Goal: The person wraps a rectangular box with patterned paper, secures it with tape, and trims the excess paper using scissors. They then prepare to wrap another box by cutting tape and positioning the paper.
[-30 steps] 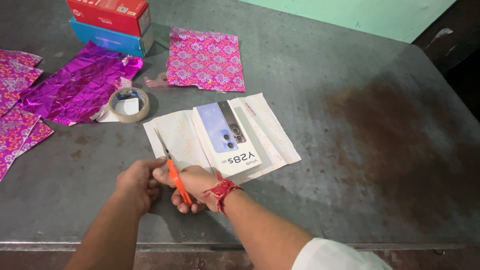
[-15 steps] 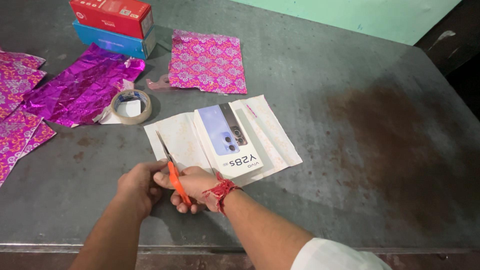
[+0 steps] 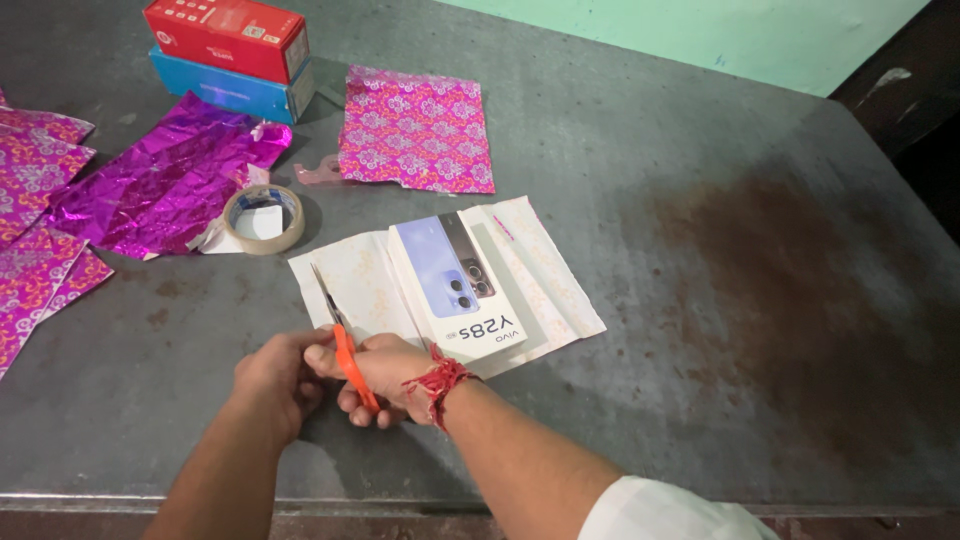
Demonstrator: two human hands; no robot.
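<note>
My right hand (image 3: pixel 385 375), with a red thread band at the wrist, grips orange-handled scissors (image 3: pixel 345 350) whose blades reach onto a white patterned paper sheet (image 3: pixel 360 285). A white phone box (image 3: pixel 460 280) with a bluish picture lies on top of that sheet. My left hand (image 3: pixel 275 380) rests against the near left edge of the sheet, right beside the scissor handles; its fingers are curled and partly hidden, so what it pinches is unclear.
A tape roll (image 3: pixel 264 218) lies left of the sheet. Crumpled purple foil (image 3: pixel 165 185) and pink patterned wrapping sheets (image 3: pixel 418 130) lie behind. A red box (image 3: pixel 225 35) is stacked on a blue box (image 3: pixel 225 88). The grey metal table's near edge (image 3: pixel 400 505) runs below my arms.
Both hands and the scissors stay at the sheet's near left edge; the blades have shifted only slightly. The view has drifted a little.
</note>
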